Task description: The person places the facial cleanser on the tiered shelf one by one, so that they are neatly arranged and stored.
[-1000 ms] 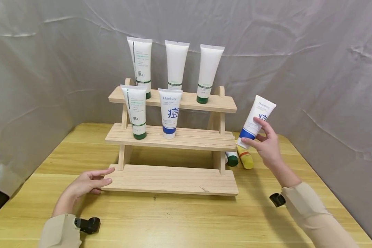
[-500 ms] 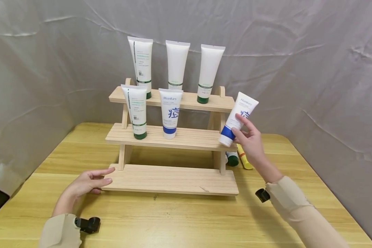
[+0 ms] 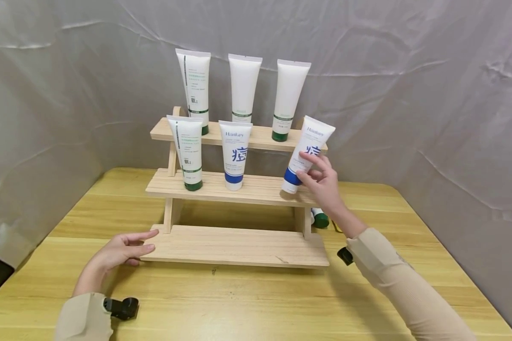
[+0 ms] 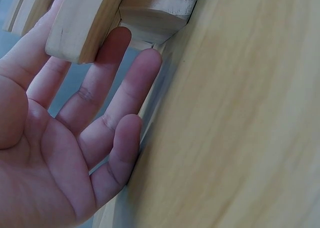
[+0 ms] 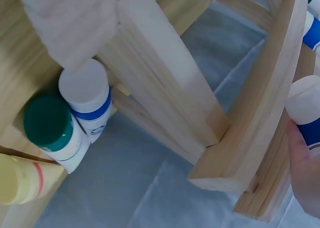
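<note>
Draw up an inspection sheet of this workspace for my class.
Surface: wooden tabletop; dark mark in front of stand.
Things: three green-banded tubes upright on top tier; green-banded tube and blue-banded tube upright on middle tier; held tube tilted at its right end, contact unclear.
Clutter: green-capped tube, white-capped tube and yellow tube beside stand.
Grips: left grip touches bottom tier; right grip pinches held tube.
Cables: none identifiable; thin dark curve near right sleeve unclear.
Surroundings: creased grey fabric behind and beside.
</note>
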`<state>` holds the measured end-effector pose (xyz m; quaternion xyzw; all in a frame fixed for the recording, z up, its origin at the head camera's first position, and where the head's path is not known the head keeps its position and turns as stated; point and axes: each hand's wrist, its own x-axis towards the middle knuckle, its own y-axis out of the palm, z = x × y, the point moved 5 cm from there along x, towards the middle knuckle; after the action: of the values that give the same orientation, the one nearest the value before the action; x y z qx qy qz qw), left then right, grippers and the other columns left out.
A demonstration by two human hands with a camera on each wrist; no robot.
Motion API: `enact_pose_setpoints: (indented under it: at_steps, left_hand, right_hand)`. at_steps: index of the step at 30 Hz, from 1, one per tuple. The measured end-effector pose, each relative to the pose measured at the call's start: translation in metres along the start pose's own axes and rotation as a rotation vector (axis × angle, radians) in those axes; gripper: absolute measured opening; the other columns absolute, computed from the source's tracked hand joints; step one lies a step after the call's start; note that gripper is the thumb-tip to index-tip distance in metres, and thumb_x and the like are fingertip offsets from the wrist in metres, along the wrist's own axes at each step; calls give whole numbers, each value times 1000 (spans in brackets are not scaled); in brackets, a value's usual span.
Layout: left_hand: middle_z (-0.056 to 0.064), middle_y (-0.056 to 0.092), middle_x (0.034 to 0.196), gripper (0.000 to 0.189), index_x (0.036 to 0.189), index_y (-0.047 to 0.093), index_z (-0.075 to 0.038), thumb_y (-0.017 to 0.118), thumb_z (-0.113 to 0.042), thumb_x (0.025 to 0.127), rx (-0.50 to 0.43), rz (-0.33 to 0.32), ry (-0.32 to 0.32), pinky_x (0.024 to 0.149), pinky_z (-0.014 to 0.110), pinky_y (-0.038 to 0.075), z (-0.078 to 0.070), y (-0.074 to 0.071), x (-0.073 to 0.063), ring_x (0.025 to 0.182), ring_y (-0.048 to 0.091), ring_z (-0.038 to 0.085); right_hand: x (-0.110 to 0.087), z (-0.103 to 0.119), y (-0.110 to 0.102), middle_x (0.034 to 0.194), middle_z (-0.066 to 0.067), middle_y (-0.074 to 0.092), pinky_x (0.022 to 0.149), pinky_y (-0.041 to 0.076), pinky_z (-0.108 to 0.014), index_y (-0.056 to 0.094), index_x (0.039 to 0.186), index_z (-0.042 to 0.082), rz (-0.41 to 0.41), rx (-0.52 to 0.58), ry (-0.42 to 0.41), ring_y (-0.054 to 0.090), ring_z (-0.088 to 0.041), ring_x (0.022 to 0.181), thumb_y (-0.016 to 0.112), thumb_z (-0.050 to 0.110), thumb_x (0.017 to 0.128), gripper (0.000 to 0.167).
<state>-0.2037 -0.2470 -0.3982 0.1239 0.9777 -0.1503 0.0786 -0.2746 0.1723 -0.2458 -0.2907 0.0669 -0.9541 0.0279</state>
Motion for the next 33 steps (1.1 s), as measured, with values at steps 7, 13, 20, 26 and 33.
enact_pose_setpoints:
  at_steps: [7, 13, 20, 26, 33]
  left_hand:
    - [27, 24, 138, 43, 124, 55, -16, 65, -24, 83, 0, -1, 3, 71, 35, 48, -1, 0, 0, 97, 43, 9]
    - [28, 26, 137, 43, 124, 55, -16, 65, -23, 83, -7, -1, 6, 70, 34, 48, -2, 1, -1, 94, 45, 8]
    - [28, 24, 138, 43, 125, 54, -15, 64, -23, 83, 2, -2, 7, 71, 35, 48, -2, 1, -2, 97, 44, 10]
    - [28, 25, 137, 44, 125, 53, -14, 64, -23, 83, -1, -1, 5, 70, 35, 48, -2, 1, -1, 96, 45, 9]
    - [28, 24, 138, 44, 125, 53, -14, 64, -24, 84, 7, -3, 3, 70, 35, 48, -1, 1, -1, 96, 44, 9]
  right_hand:
    - [9, -3, 15, 121, -15, 38, 82, 47, -33, 53, 117, -9, 42, -50, -45, 51, -34, 101, 60, -8, 81, 37]
    - [12, -7, 25, 120, -19, 39, 85, 44, -40, 54, 115, -10, 90, -73, -43, 51, -35, 100, 60, -9, 80, 35]
    - [12, -3, 33, 121, -20, 40, 83, 46, -35, 55, 112, -12, 147, -91, -111, 46, -28, 105, 59, -12, 79, 34]
    - [2, 17, 38, 120, -28, 39, 78, 48, -37, 55, 107, -16, 152, -141, -181, 41, -32, 107, 58, -18, 76, 31]
    - [-5, 23, 40, 119, -30, 39, 78, 46, -47, 56, 106, -17, 132, -139, -173, 44, -37, 107, 57, -19, 76, 30]
